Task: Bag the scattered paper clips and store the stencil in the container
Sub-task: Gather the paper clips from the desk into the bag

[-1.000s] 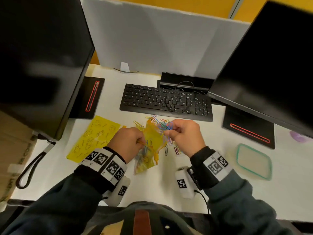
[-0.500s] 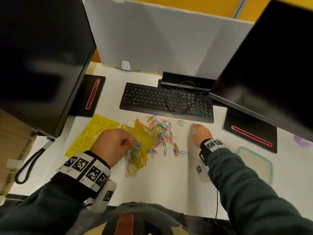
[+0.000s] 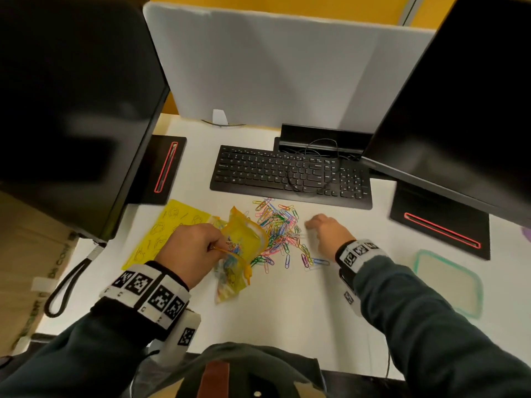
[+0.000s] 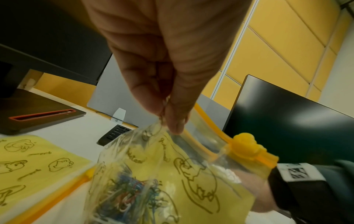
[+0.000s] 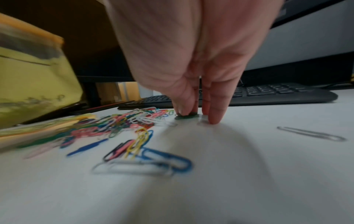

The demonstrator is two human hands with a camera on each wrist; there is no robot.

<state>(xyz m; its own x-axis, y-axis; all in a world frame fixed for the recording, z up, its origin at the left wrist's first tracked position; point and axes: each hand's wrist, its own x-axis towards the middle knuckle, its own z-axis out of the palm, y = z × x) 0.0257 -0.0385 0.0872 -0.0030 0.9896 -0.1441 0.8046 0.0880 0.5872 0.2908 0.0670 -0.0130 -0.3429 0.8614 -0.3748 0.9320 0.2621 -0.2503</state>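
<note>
My left hand (image 3: 195,248) pinches the top edge of a yellow zip bag (image 3: 241,245) between thumb and finger and holds its mouth up. In the left wrist view, the bag (image 4: 172,174) holds several coloured clips (image 4: 124,197). A pile of coloured paper clips (image 3: 275,231) lies on the desk right of the bag. My right hand (image 3: 324,231) is just right of the pile, with straight fingers (image 5: 216,113) pointing down and the tips pressing on the desk and on a green clip (image 5: 186,116). The yellow stencil (image 3: 172,225) lies flat to the left, partly under my left hand. The green-rimmed container (image 3: 419,262) sits at the right.
A black keyboard (image 3: 290,176) lies just behind the clips. Two monitors overhang the desk, each on a black base (image 3: 439,225). A lone grey clip (image 5: 310,134) lies right of my right hand. A black strap (image 3: 66,282) hangs at the left edge.
My right hand left the bag's mouth, went out to the desk on the right and now slides left toward the pile. My left hand keeps hold of the bag.
</note>
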